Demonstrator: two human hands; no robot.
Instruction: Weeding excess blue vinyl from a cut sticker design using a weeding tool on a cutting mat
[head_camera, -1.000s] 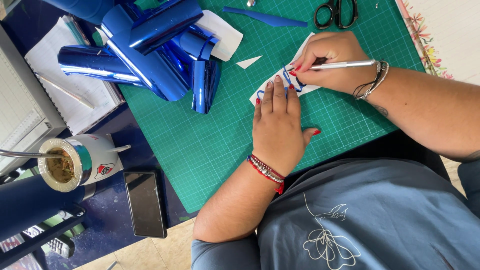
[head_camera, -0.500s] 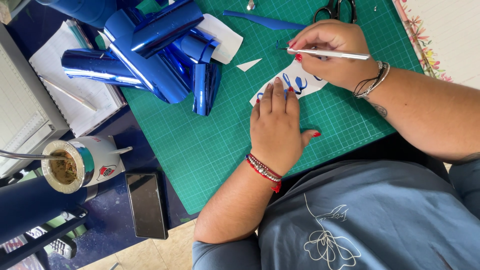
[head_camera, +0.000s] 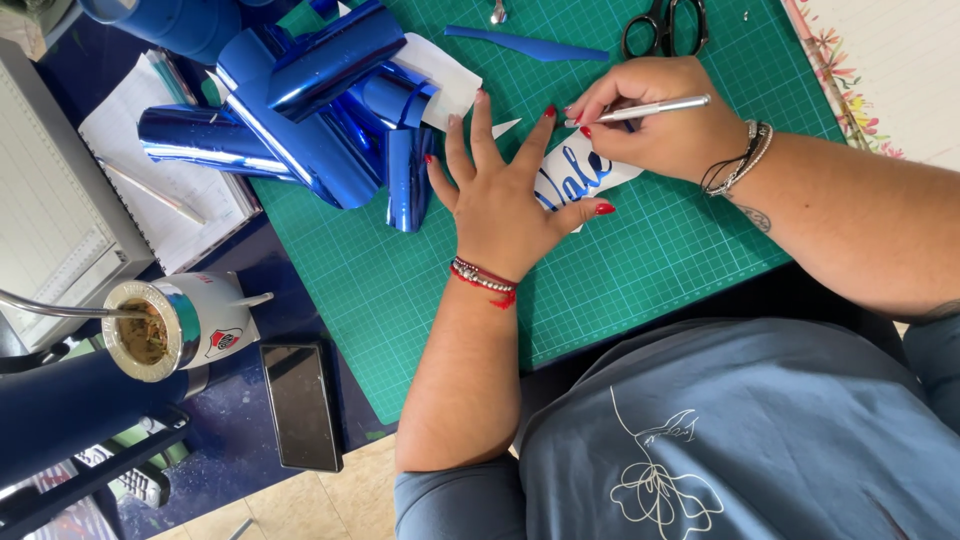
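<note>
Head view: two hands work a white sticker strip with blue lettering on a green cutting mat.

The left hand (head_camera: 500, 205) lies flat with fingers (head_camera: 485, 125) spread wide, palm pressing the sticker strip (head_camera: 580, 170), which pokes out at 3 o'clock from under it. The right hand (head_camera: 665, 120), at 2 o'clock of the left, pinches a thin silver tool (head_camera: 640, 108) between thumb and fingertips; its tip seems to touch the strip's upper edge, though the fingers hide the contact. The cutting mat (head_camera: 650, 260) covers the worktop. At 9 o'clock, well apart, a white cup (head_camera: 175, 330) holds brownish-green herb and a metal straw. Curled blue foil rolls (head_camera: 310, 120) lie at 10 o'clock, scissors (head_camera: 665, 25) at 12.
</note>
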